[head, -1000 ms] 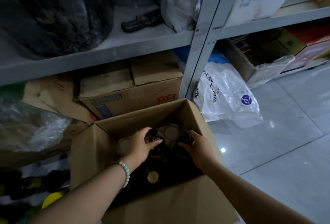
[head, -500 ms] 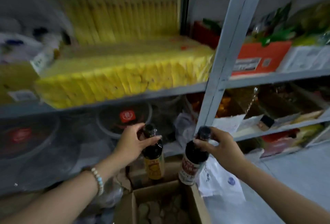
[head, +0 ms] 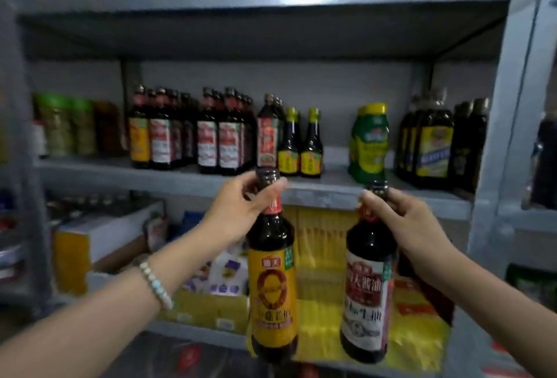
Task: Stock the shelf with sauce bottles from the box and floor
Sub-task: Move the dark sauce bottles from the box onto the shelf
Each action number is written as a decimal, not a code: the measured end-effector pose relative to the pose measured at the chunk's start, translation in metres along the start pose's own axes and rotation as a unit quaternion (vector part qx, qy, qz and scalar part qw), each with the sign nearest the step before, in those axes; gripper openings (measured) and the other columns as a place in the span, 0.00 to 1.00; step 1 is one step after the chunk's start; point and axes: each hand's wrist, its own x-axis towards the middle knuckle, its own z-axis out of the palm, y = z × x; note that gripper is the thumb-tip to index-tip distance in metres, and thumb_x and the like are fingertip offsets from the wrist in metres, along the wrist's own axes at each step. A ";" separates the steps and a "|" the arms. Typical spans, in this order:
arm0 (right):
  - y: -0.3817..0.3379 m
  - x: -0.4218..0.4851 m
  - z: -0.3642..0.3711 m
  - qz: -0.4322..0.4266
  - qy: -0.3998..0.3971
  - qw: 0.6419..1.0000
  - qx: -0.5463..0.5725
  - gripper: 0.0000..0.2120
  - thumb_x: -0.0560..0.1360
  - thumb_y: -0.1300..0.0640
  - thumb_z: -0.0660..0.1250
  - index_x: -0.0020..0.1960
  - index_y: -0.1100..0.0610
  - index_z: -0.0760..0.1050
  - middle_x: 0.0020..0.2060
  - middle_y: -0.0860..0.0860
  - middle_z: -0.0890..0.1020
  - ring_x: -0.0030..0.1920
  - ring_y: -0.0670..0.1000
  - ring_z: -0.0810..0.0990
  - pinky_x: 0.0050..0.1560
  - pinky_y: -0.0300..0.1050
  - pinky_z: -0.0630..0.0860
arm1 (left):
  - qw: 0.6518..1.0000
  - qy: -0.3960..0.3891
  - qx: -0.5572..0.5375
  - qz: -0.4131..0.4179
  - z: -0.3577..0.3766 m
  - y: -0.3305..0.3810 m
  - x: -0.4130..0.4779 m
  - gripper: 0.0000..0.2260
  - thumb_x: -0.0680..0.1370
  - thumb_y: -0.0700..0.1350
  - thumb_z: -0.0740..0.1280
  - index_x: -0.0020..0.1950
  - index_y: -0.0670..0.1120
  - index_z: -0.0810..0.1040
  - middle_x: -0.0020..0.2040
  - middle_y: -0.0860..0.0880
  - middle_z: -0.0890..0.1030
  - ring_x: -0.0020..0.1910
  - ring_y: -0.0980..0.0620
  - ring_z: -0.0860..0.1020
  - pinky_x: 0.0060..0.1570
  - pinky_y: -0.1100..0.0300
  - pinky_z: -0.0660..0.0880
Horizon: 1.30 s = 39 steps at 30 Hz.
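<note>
grey metal shelf (head: 331, 193): middle board of the rack. its front edge runs just behind the caps of both held bottles.
left hand (head: 238, 212): gripping. fingers and thumb are curled round the cap and upper neck of the yellow-label bottle.
yellow-label bottle (head: 272, 302): hangs upright below the left hand, with dark liquid and a red band on the neck. its cap is level with the shelf edge and its body is in front of the tier below.
right hand (head: 404, 221): gripping. fingertips and thumb pinch the neck of the red-label bottle just under its cap.
red-label bottle (head: 366, 296): hangs below and slightly left of the right hand, near upright. its cap is at the shelf edge, a little lower than the other cap.
spacing: the held bottles are side by side and apart, the yellow-label one on the left.
stocked row (head: 187, 136): dark bottles with matching yellow and red labels stand on the shelf, up and left of the left hand.
small yellow-capped bottles (head: 301, 145): on the shelf directly above the left hand's bottle.
green pouch (head: 369, 142): on the shelf above the right hand, with a strip of board showing to its left.
bead bracelet (head: 155, 284): on the left wrist.
yellow packets (head: 325, 257): on the lower tier, behind both held bottles.
note: label print is too blurred to read.
</note>
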 end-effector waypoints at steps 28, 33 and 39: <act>-0.120 0.299 0.397 -0.086 0.004 0.989 0.118 0.15 0.73 0.43 0.67 0.45 0.55 0.80 0.39 0.49 0.86 0.37 0.44 0.84 0.34 0.35 0.78 | 0.993 0.101 -0.030 0.057 -0.393 -0.071 0.265 0.14 0.73 0.56 0.68 0.52 0.49 0.80 0.36 0.54 0.84 0.37 0.55 0.84 0.32 0.68 0.76; -0.092 0.320 0.437 -0.076 0.000 0.992 0.099 0.14 0.74 0.45 0.67 0.45 0.57 0.80 0.40 0.52 0.86 0.38 0.48 0.84 0.37 0.39 0.80 | 0.995 0.071 -0.051 0.041 -0.404 -0.115 0.290 0.15 0.73 0.56 0.68 0.53 0.49 0.80 0.42 0.49 0.83 0.40 0.53 0.84 0.38 0.63 0.78; -0.065 0.329 0.467 -0.058 -0.030 0.994 0.085 0.14 0.75 0.47 0.66 0.48 0.58 0.80 0.38 0.50 0.86 0.39 0.49 0.85 0.34 0.37 0.78 | 0.997 0.055 -0.060 0.015 -0.406 -0.154 0.307 0.12 0.72 0.57 0.68 0.51 0.53 0.81 0.47 0.52 0.83 0.49 0.53 0.81 0.51 0.57 0.77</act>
